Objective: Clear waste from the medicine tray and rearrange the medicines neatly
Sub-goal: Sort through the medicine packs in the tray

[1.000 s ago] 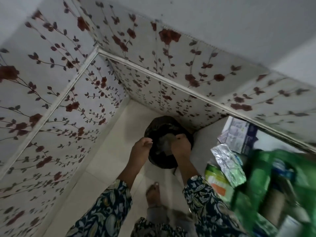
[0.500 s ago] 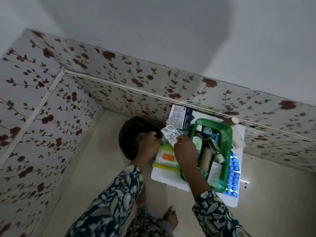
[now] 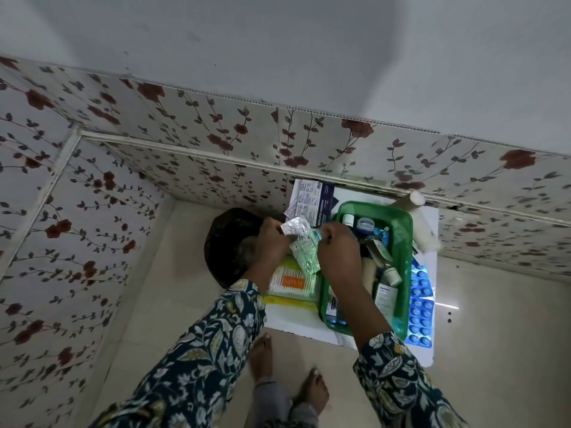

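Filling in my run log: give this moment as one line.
left hand: holding foil strip | right hand: holding same strip | strip: beside green tray, near dark bin

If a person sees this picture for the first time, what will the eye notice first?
Probably the two hands, left and right, which hold a crumpled silver foil strip between them at the centre. Just right of them stands the bright green tray, crowded with bottles and tubes, on a white board. A dark bin sits on the floor to the left.
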